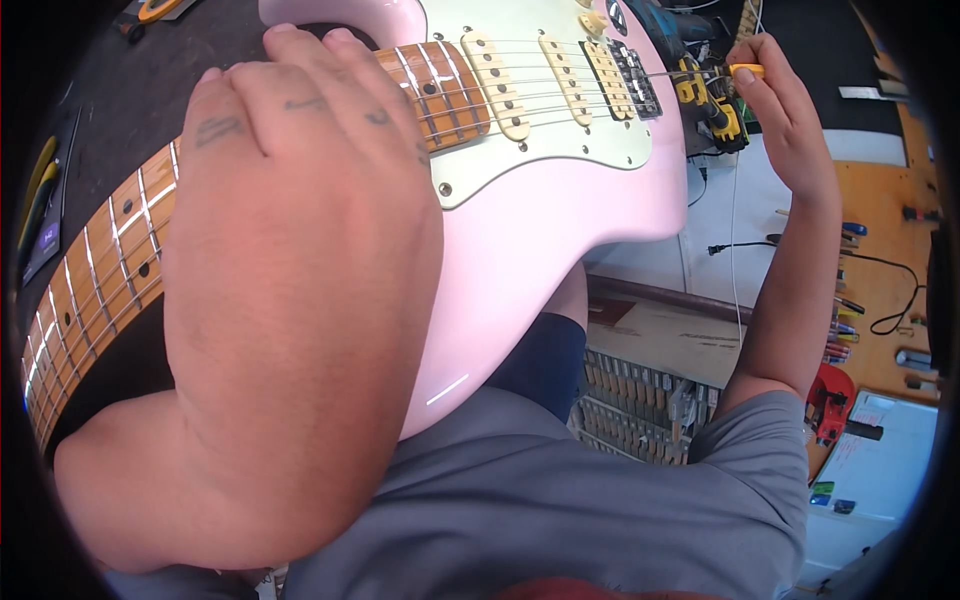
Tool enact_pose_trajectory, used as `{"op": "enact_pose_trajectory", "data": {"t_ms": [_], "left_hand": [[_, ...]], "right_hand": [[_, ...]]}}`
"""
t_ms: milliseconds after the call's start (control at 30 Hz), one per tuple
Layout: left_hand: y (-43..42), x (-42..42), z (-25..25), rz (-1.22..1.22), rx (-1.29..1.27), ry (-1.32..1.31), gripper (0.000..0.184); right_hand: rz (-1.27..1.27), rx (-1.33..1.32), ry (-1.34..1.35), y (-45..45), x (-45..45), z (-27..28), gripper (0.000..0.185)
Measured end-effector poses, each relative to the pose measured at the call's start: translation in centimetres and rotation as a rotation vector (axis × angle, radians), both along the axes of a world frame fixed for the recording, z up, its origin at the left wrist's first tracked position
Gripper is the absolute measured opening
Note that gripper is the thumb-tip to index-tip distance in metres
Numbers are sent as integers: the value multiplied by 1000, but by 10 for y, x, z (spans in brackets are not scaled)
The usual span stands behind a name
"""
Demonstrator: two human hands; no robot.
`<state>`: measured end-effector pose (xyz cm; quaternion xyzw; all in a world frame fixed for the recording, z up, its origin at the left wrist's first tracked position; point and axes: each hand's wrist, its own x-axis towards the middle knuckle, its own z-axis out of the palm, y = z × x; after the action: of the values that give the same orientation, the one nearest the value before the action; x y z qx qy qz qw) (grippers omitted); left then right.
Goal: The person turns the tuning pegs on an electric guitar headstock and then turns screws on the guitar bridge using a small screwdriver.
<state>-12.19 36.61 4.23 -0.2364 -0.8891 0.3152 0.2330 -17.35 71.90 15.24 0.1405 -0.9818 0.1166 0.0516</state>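
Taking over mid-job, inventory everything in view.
guitar: 1, pink and white, top centre
screwdriver: 1, yellow handle, at bridge
yellow-black tools: count unclear, beyond guitar
pliers-like tool: 1, yellow-handled, left edge
clamp-like tool: 1, red, lower right
wooden panel: 1, orange-brown, right
cables: count unclear, black, right
racks: count unclear, grey, lower centre
smaller tools: many, mixed colours, right
shirt: 1, grey, bottom
left hand: 1, bare, over guitar neck
right hand: 1, bare, gripping screwdriver

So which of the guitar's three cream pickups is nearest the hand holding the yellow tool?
The end pickup, right beside the metal bridge; the other two sit farther from the right hand, towards the neck.
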Motion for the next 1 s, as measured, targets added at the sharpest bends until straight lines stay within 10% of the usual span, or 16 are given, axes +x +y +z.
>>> {"op": "enact_pose_trajectory", "data": {"t_ms": [1000], "left_hand": [[2,0,0,27,14,-22,47]], "right_hand": [[-30,-45,-17,5,-7,1,27]]}}
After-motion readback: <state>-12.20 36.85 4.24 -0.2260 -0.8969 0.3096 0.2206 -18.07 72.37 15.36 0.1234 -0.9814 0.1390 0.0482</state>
